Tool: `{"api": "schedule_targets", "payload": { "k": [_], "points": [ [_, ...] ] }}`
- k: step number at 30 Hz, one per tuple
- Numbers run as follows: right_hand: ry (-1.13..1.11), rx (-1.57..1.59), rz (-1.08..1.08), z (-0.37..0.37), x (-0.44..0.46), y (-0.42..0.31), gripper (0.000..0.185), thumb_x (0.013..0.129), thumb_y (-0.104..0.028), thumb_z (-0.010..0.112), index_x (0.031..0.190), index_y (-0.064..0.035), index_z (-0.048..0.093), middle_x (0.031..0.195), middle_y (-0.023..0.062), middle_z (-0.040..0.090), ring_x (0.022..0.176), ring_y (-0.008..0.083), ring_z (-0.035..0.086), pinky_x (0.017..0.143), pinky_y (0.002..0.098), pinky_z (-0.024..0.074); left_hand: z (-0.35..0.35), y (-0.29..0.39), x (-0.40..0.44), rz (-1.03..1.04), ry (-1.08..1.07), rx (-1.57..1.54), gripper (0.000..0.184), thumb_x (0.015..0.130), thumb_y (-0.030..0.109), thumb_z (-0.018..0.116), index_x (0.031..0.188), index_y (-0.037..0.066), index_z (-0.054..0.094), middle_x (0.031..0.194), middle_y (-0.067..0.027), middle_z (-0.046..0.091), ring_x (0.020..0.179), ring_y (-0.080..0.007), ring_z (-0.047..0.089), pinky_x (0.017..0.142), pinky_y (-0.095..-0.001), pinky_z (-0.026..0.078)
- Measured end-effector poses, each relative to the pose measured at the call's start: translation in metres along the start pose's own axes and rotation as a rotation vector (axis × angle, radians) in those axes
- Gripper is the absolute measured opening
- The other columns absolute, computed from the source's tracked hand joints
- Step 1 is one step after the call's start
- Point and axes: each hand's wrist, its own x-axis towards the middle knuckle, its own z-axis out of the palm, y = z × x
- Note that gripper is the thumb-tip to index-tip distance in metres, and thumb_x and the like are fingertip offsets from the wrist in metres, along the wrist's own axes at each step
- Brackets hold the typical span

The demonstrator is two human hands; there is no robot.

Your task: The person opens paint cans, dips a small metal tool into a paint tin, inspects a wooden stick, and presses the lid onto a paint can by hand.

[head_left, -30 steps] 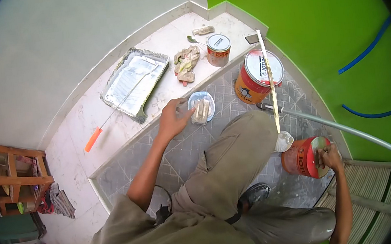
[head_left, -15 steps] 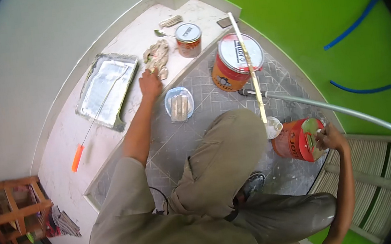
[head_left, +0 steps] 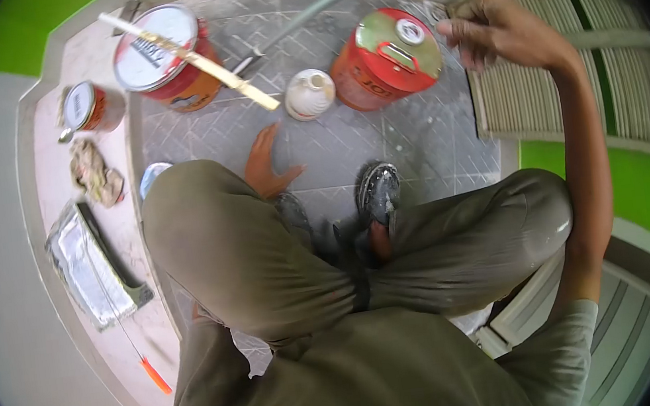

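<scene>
My left hand (head_left: 269, 165) is stretched out low over the tiled floor, partly behind my raised knee. Its fingers are spread and hold nothing, with a white ribbed bottle (head_left: 309, 95) just beyond them. To the right of that bottle stands a red metal can (head_left: 382, 68) with a handle and a round spout (head_left: 410, 30) on its top. My right hand (head_left: 499, 29) is beside the can, a little apart from it. Its fingers are curled in; whatever they may hold is hidden.
A large paint can (head_left: 184, 91) carries a wooden stick (head_left: 205, 64) across its lid. On the ledge at left are a smaller can (head_left: 102, 108), a crumpled rag (head_left: 93, 172), a paint tray (head_left: 80, 267) and an orange-handled roller (head_left: 155, 375). A metal pole (head_left: 334, 3) arcs behind; slatted panels (head_left: 526, 104) stand right.
My left hand has left the rag on the ledge and reached down toward the white bottle. My right hand has come off the red can's top. The view has swung rightward.
</scene>
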Motion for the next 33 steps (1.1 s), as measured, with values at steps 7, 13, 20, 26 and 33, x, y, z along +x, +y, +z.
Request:
{"api": "schedule_targets", "payload": {
  "k": [7, 13, 20, 26, 33],
  "points": [
    [-0.299, -0.399, -0.244, 0.143, -0.035, 0.112, 0.017, 0.082, -0.017, 0.069, 0.089, -0.0013, 0.071, 0.103, 0.0223, 0.071, 0.103, 0.0401, 0.069, 0.087, 0.052, 0.0554, 0.074, -0.006, 0.047, 0.058, 0.299, -0.061, 0.126, 0.058, 0.038, 0.102, 0.156, -0.002, 0.033, 0.148, -0.0284, 0.048, 0.139, -0.0459, 0.046, 0.115, -0.0529, 0.04],
    [-0.298, -0.401, -0.043, 0.324, 0.015, 0.154, 0.031, 0.084, -0.025, 0.078, 0.104, -0.0022, 0.071, 0.107, 0.0214, 0.073, 0.106, 0.0385, 0.072, 0.088, 0.0495, 0.0585, 0.066, 0.007, 0.088, -0.012, 0.357, -0.091, 0.115, 0.057, 0.034, 0.104, 0.149, 0.0, 0.043, 0.142, -0.0239, 0.054, 0.13, -0.0416, 0.054, 0.109, -0.0519, 0.046],
    [-0.115, -0.536, 0.046, 0.405, 0.036, 0.142, 0.047, 0.082, -0.027, 0.081, 0.116, 0.0, 0.063, 0.101, 0.021, 0.074, 0.099, 0.0346, 0.074, 0.08, 0.0459, 0.0601, 0.082, -0.009, 0.102, 0.032, 0.444, -0.182, 0.097, 0.055, 0.024, 0.103, 0.137, 0.0, 0.056, 0.12, -0.0164, 0.069, 0.112, -0.0318, 0.067, 0.097, -0.0442, 0.054],
    [-0.257, -0.569, -0.055, 0.404, 0.044, 0.135, 0.035, 0.085, -0.028, 0.077, 0.11, -0.0046, 0.072, 0.103, 0.0145, 0.076, 0.102, 0.0323, 0.075, 0.085, 0.0443, 0.0605, 0.064, -0.007, 0.055, 0.059, 0.348, -0.221, 0.093, 0.054, 0.023, 0.101, 0.135, 0.002, 0.059, 0.117, -0.0165, 0.07, 0.109, -0.0329, 0.069, 0.096, -0.0447, 0.055],
    [-0.484, -0.573, -0.227, 0.231, 0.039, 0.033, 0.042, 0.078, -0.031, 0.084, 0.107, -0.0031, 0.074, 0.106, 0.0195, 0.073, 0.109, 0.0378, 0.07, 0.092, 0.0483, 0.0571, 0.011, 0.016, -0.01, -0.11, 0.043, -0.103, 0.094, 0.059, 0.028, 0.098, 0.14, 0.006, 0.057, 0.131, -0.019, 0.065, 0.125, -0.0334, 0.062, 0.108, -0.0463, 0.049]
  ]
}}
